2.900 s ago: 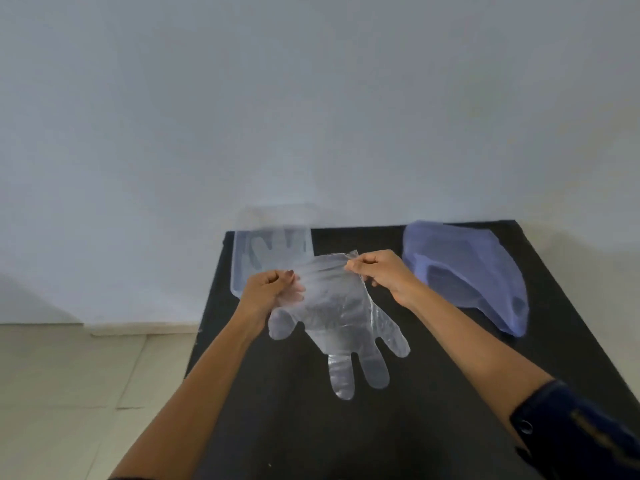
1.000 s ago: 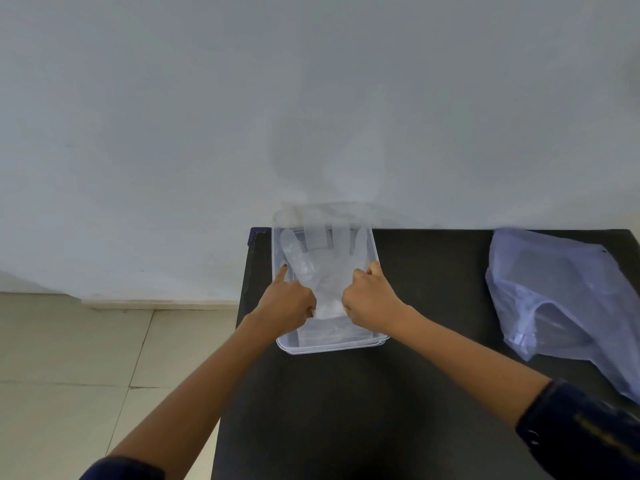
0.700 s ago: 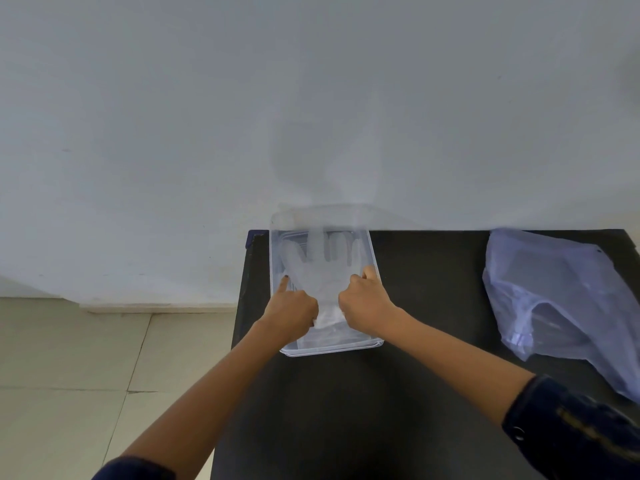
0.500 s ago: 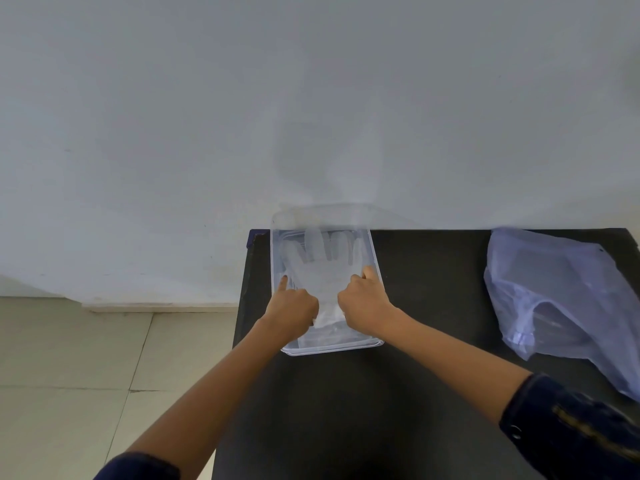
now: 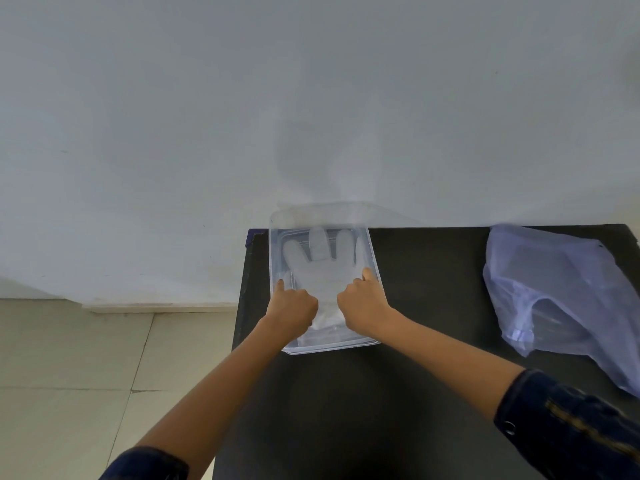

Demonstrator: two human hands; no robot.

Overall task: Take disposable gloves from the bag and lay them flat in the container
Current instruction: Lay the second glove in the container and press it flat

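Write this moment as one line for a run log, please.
step: flattening glove in container | left hand: pressing glove | right hand: pressing glove | bag: on table, untouched

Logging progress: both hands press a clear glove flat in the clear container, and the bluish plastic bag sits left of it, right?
Not quite. In the head view the bluish plastic bag lies right of the clear container; the rest holds.

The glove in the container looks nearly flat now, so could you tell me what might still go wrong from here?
1. The glove may cling to the left hand or right hand and lift out as they withdraw.
2. The container sits at the table's far left corner; a nudge could push it off.
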